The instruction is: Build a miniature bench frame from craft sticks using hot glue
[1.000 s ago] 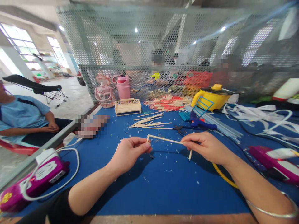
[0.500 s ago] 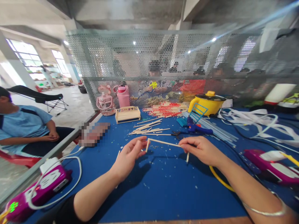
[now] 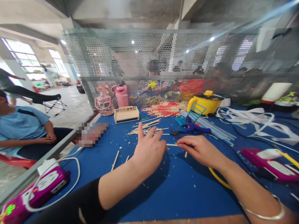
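Wooden stick piece (image 3: 172, 145), one, pinched at centre of frame, above a blue tabletop (image 3: 184, 193).
Right hand (image 3: 201, 150), right of centre: thumb and fingers closed on the piece, a short leg (pale, like the rest) hanging below. Left hand (image 3: 149, 150), centre: back to the camera, upper fingers spread wide, covering the piece's left end; whether it grips there, cannot tell. Loose sticks (image 3: 115, 160), lying left of the left hand. Stick pile (image 3: 149, 125), mid-frame, just beyond the left fingertips. Pliers (image 3: 175, 133), dark-jawed, and glue gun (image 3: 198, 128), blue, both beyond the right hand. Yellow pot (image 3: 209, 105), lidded, right of upper centre.
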Motion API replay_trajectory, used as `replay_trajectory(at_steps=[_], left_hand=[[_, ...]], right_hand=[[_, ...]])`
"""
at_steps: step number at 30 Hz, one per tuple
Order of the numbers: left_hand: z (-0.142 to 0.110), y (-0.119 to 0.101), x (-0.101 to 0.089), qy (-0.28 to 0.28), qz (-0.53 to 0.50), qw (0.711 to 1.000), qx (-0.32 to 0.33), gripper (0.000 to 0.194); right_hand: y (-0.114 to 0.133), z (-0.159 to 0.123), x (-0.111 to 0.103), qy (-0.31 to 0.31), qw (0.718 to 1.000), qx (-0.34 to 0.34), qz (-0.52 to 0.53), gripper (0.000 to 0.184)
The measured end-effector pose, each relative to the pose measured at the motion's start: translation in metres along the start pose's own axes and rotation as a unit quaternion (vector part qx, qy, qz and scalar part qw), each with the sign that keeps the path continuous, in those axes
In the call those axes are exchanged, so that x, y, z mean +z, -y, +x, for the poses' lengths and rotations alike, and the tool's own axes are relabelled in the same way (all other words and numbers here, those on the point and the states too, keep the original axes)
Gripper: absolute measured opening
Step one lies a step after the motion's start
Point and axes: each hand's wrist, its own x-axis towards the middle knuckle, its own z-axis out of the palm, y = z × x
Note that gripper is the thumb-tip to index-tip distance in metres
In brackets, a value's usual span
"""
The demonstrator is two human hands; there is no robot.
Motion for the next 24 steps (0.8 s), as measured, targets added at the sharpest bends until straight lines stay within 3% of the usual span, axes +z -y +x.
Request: replay_trajectory(at_steps=[5, 8, 11, 14, 19, 22, 24], left_hand=[[0.005, 0.004, 0.006, 0.008, 0.017, 1.000, 0.007, 0.021], [0.008, 0.007, 0.003, 0.005, 0.026, 1.000, 0.001, 0.020], [0.012, 0.008, 0.001, -0.001, 0.031, 0.999, -0.009, 0.020], [0.015, 0.006, 0.002, -0.008, 0.024, 1.000, -0.017, 0.022], [0.012, 0.003, 0.003, -0.027, -0.006, 0.999, -0.045, 0.023], [0.001, 0.008, -0.002, -0.075, -0.095, 0.988, -0.092, 0.034], [-0.010, 0.019, -0.003, -0.128, -0.186, 0.965, -0.138, 0.040]], right_hand=[[-0.001, 0.002, -0.001, 0.019, 0.999, -0.005, -0.035, 0.028], [0.005, 0.006, -0.007, 0.014, 0.994, -0.015, -0.109, 0.027], [0.017, 0.012, -0.010, -0.005, 0.986, -0.033, -0.161, 0.037], [0.030, 0.022, -0.006, -0.001, 0.992, -0.023, -0.126, 0.043], [0.038, 0.035, 0.002, -0.004, 0.999, 0.025, -0.043, 0.035], [0.036, 0.034, 0.000, -0.016, 0.998, 0.055, -0.017, 0.029], [0.034, 0.032, -0.002, -0.024, 0.998, 0.061, 0.005, 0.026]])
